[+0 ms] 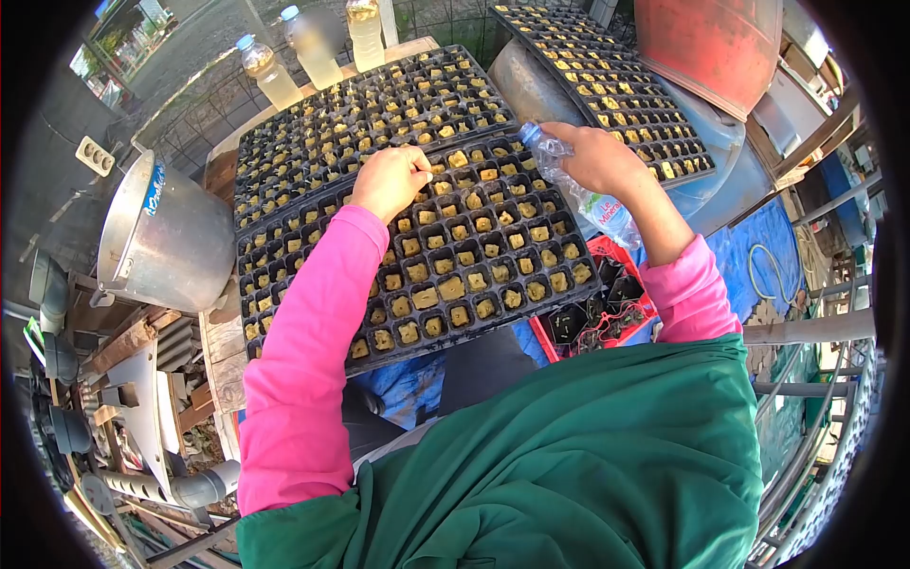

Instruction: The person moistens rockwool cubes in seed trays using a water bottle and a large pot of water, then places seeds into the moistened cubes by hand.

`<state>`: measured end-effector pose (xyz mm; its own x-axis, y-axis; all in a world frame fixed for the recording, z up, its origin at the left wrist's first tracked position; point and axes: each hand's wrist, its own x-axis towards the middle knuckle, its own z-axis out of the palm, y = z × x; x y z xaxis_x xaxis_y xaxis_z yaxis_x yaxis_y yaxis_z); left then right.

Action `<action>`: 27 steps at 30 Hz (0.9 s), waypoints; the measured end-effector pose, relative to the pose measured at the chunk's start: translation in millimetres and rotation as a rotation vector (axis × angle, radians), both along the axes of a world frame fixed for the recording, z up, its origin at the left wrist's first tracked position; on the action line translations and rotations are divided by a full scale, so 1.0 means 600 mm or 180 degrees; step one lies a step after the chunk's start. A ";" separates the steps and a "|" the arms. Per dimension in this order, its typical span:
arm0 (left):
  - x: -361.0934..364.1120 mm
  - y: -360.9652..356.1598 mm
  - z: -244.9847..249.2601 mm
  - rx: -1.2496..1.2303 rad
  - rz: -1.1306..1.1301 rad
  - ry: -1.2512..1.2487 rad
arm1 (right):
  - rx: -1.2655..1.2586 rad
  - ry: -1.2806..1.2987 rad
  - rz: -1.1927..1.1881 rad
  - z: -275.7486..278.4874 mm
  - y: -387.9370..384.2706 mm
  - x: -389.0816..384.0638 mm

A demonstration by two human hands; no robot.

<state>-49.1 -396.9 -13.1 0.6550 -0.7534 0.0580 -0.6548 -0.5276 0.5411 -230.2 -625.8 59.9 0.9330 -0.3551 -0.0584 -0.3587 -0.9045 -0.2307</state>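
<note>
My left hand (389,183) is over the near black seedling tray (493,321), with thumb and fingertips pinched together just above its cells. Whatever the fingertips hold, if anything, is hidden or too small to make out. Yellowish, spongy-looking cubes (425,298) sit in the tray's cells. My right hand (607,163) is wrapped round a clear plastic bottle (614,220) at the tray's right edge. The bottle lies tilted, its blue-tinted neck (533,135) pointing up and left. A second tray of cubes (355,121) lies directly behind the near one.
Three bottles of cloudy liquid (270,74) stand behind the trays. A large metal pot (175,237) is at left. Another cube-filled tray (621,104) rests on a blue drum (725,142), beside a red container (706,47). A red crate (647,308) with black pots sits below right.
</note>
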 end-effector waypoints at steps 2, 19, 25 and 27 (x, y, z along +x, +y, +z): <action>0.004 -0.001 -0.004 -0.0060 -0.0024 -0.0056 | -0.0070 0.0043 -0.0041 0.000 -0.001 0.000; 0.009 0.020 -0.007 -0.0057 -0.0264 0.0378 | -0.0171 0.0260 -0.0067 -0.013 -0.013 0.014; 0.006 0.017 -0.001 -0.0268 -0.0342 0.0524 | -0.0099 0.0304 -0.0058 -0.003 -0.005 0.017; 0.002 -0.002 0.006 -0.0262 -0.0354 0.0186 | -0.0141 0.0311 -0.0014 -0.009 -0.010 0.020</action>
<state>-47.7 -398.0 -9.3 0.5719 -0.8157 0.0868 -0.6728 -0.4059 0.6185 -218.1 -631.5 54.4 0.9220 -0.3635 -0.1331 -0.3816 -0.9114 -0.1543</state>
